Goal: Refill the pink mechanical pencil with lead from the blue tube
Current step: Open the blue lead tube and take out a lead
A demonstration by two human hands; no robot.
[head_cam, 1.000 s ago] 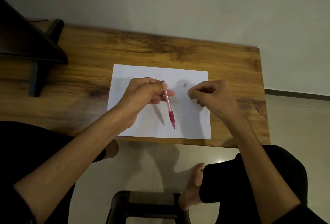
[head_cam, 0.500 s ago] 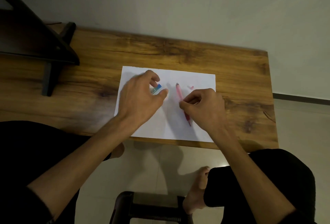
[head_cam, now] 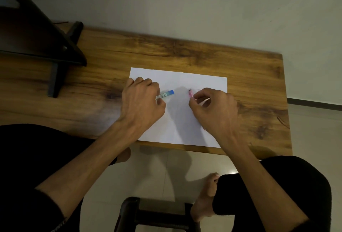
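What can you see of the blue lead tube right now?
The blue tube is a slim, plastic-looking case with a blue end and a pale printed label along its body. It lies slanted over the white paper, blue end pointing up and right. The left hand grips its lower end, hiding the rest. Whether it is open cannot be told.

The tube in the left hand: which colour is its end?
Blue, on the tube in the head view.

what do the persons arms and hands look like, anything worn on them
Both forearms are bare from wrist to near the elbow. The left hand and right hand show no rings, watch or gloves. Dark black sleeves start at the bottom edge of the view, pushed up on each arm. The left sleeve has a faint light marking near its cuff, too small to read.
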